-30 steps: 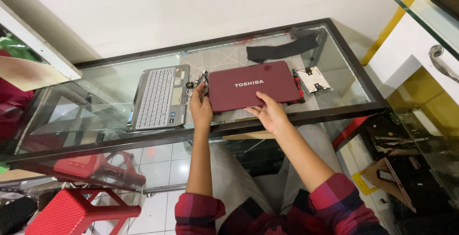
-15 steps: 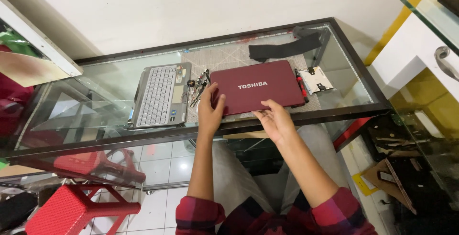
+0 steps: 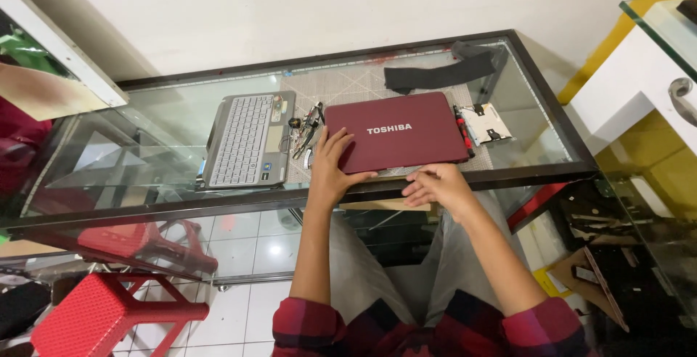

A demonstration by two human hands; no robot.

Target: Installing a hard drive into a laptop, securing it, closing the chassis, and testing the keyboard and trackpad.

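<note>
A closed dark red laptop [image 3: 406,136] lies flat on a glass table [image 3: 174,121]. My left hand [image 3: 332,170] rests on its near left corner, fingers spread on the lid, thumb along the front edge. My right hand [image 3: 435,185] hovers at the table's near edge just below the laptop's front, fingers loosely curled and holding nothing. A red-handled screwdriver [image 3: 462,129] lies along the laptop's right side.
A grey keyboard panel [image 3: 245,139] lies left of the laptop, with small parts and wires [image 3: 306,130] between them. A white circuit part [image 3: 486,123] sits to the right, a dark cloth [image 3: 443,71] behind. Red stools [image 3: 94,313] stand under the table.
My right hand has slid off the laptop lid back to the table's near edge. My left hand moved from the laptop's left edge down to its near left corner.
</note>
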